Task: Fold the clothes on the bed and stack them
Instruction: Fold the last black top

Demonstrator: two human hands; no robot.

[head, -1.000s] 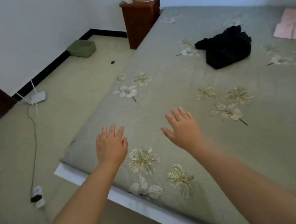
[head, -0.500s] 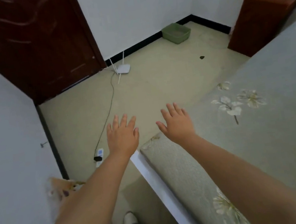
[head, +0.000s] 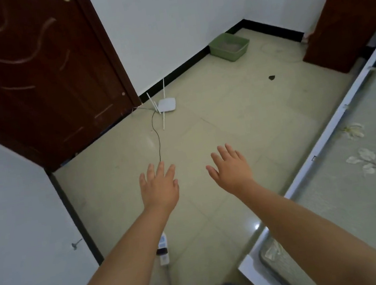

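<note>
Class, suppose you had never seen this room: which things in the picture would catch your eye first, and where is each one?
First, the two bare arms reaching out from the bottom, left hand and right hand open with fingers spread, holding nothing, above the floor. Next, the dark brown door at upper left, with a white router on the floor near its foot. The flowered bed shows only along the right edge.

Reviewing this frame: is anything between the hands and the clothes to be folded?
Cannot be judged: no clothes are in view. Both the left hand and right hand are open, empty, held over bare floor. Only a strip of the bed shows at the right, with no garment on it.
</note>
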